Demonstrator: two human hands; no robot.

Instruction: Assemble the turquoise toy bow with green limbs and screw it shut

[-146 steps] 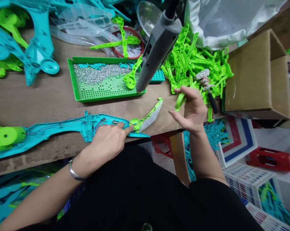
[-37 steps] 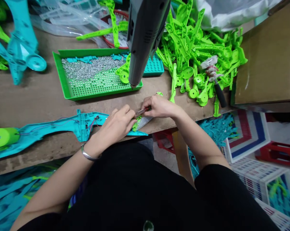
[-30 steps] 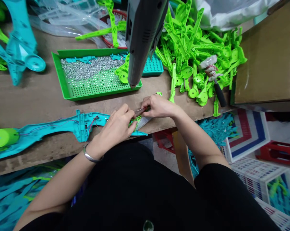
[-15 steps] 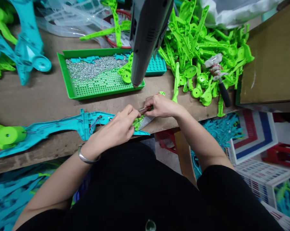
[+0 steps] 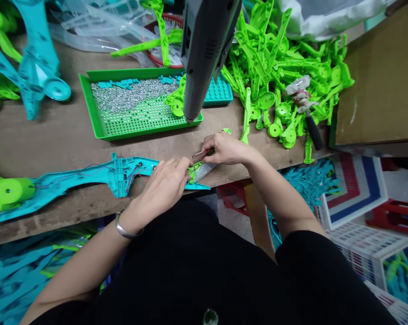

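Observation:
A long turquoise plastic shell [image 5: 78, 176], bow-shaped and open side up, lies along the table's front edge with thin red and dark wires inside. My left hand [image 5: 165, 183] is curled over its right part, gripping it, its fingertips by a lime-green piece [image 5: 194, 171]. From the pinched fingers of my right hand [image 5: 222, 149] sticks out a slim brown, shiny piece [image 5: 197, 156], whose kind I cannot make out. Under that hand is a clear, pointed plastic piece [image 5: 204, 171]. A round lime-green part [image 5: 12, 193] sits at the shell's left end.
Behind my hands hangs a grey power screwdriver [image 5: 202, 58], tip down. A green tray [image 5: 102, 131] holds many screws. Lime-green parts [image 5: 285, 67] are heaped at the back right, with a black-handled tool [image 5: 313, 131] on them. A cardboard box [image 5: 380, 81] stands at right.
My left hand has drawn slightly back from the slim brown piece, and its fingers now lie lower over the shell. My right hand keeps its pinch almost in place.

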